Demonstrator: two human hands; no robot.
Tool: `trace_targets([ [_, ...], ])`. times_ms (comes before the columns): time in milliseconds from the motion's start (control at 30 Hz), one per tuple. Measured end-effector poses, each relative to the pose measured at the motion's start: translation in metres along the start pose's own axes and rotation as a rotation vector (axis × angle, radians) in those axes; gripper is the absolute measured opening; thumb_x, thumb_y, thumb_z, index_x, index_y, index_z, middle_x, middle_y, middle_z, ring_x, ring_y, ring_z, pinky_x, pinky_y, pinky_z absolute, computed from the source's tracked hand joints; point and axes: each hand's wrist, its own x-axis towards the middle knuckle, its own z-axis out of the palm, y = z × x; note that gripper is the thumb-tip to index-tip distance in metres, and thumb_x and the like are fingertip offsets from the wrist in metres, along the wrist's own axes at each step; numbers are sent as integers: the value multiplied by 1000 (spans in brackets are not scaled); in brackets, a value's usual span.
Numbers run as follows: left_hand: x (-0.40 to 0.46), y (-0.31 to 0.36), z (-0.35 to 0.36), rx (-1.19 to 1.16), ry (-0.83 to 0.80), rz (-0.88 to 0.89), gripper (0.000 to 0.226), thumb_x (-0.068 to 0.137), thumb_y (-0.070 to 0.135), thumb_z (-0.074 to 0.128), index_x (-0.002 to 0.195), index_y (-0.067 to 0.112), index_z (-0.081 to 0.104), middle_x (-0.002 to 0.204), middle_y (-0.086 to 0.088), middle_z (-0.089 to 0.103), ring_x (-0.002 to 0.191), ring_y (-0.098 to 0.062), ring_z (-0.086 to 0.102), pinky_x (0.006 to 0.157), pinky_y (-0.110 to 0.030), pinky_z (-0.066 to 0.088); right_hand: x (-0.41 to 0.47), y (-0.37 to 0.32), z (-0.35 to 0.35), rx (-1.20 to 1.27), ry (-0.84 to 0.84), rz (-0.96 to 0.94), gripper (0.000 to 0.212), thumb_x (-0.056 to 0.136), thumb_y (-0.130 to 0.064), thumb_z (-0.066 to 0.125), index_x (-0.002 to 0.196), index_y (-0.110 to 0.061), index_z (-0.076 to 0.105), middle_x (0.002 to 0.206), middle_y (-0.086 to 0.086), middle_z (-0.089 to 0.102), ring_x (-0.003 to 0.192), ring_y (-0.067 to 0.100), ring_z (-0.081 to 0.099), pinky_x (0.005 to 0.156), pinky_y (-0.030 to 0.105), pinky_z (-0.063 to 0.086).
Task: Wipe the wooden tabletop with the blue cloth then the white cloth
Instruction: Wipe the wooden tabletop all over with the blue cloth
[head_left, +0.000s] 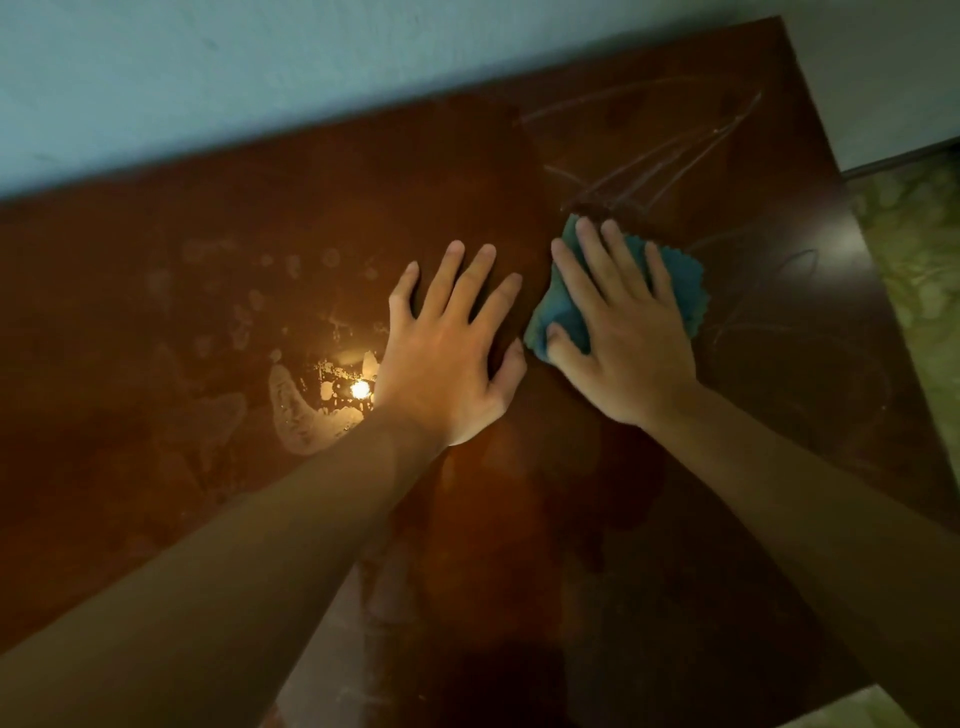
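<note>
The dark reddish-brown wooden tabletop (208, 322) fills most of the view. My right hand (618, 332) presses flat on the crumpled blue cloth (680, 283) at the right of centre, fingers spread over it and thumb hooked on its near edge. Faint wet streaks fan out beyond the cloth toward the far right corner. My left hand (452, 343) lies flat on the bare wood just left of the cloth, fingers apart and holding nothing. No white cloth is in view.
A pale blue-grey wall (311, 67) runs along the table's far edge. Smudges and handprints mark the wood at the left, around a bright lamp reflection (358, 388). The table's right edge drops to a green patterned floor (919, 249).
</note>
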Motion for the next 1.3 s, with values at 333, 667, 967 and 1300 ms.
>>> trace_targets([
  [333,-2,1,-1,0,14,-9,57,100,49,37,151,24,43,162,-6,34,154,-28,19,123,-55,11,16,12,-5,4,-6,-307,73,98,-53,31,161,-16,29,170,10,22,158,27,16,127,55,12],
  [667,-2,1,-1,10,9,-36,57,101,50,36,151,24,44,162,-5,34,154,-27,20,123,-54,12,10,10,-4,43,-18,-280,76,99,-54,31,162,-12,24,171,9,17,159,25,11,128,54,8],
  [967,-1,3,-2,27,21,-47,56,101,48,40,150,24,45,162,-5,34,154,-27,22,123,-54,12,72,35,-13,0,-35,-358,76,97,-56,25,163,-17,22,172,6,15,159,24,10,128,51,6],
  [1300,1,5,-6,-19,11,-59,56,98,48,45,148,22,48,160,-5,39,152,-27,25,123,-55,15,44,22,-5,30,29,-295,74,100,-53,33,162,-14,26,170,10,20,158,27,14,128,53,8],
])
